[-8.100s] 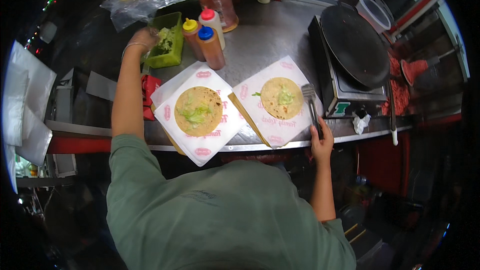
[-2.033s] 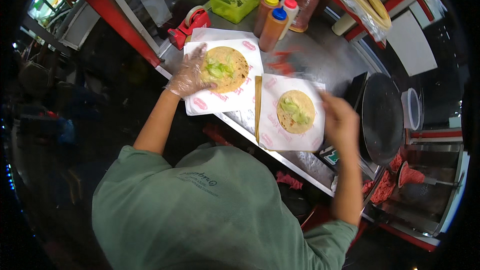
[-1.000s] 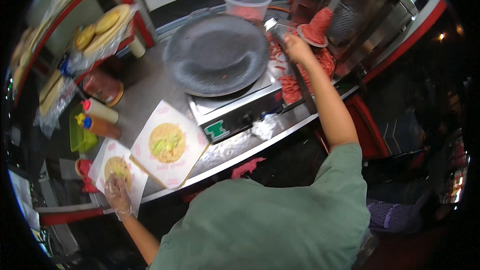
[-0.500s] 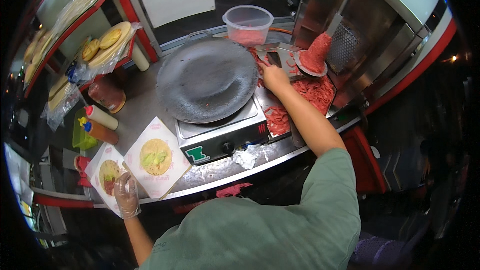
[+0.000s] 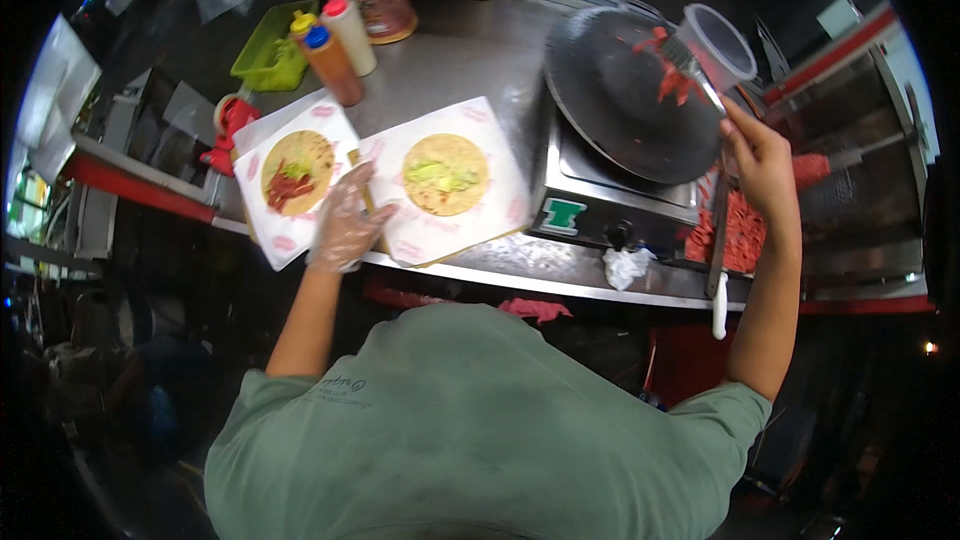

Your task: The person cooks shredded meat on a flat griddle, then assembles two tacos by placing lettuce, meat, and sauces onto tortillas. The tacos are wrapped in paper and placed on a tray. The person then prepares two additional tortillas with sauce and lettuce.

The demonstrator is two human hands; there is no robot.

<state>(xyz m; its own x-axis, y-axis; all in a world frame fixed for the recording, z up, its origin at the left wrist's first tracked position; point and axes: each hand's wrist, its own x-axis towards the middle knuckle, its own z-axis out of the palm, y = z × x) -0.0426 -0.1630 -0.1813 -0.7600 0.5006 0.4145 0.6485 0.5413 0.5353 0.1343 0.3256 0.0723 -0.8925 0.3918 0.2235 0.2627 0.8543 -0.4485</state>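
The right hand [image 5: 762, 162] grips tongs [image 5: 701, 81] holding meat [image 5: 672, 87], slanting up-left; the right tortilla [image 5: 446, 176] lies leftward, nearer the spread left hand [image 5: 348, 225], seemingly touching its paper [image 5: 507, 190].

I see a bare metal surface [image 5: 450, 60]. Directly on it: red tape dispenser [image 5: 236, 124] at left, green bin [image 5: 246, 62] behind, three bottles [image 5: 335, 68] clustered right of that, jar [image 5: 380, 2] just behind them. Left paper [image 5: 283, 244] and right paper [image 5: 508, 155] along the front, then burner [image 5: 590, 218], crumpled tissue [image 5: 627, 267] at its front.
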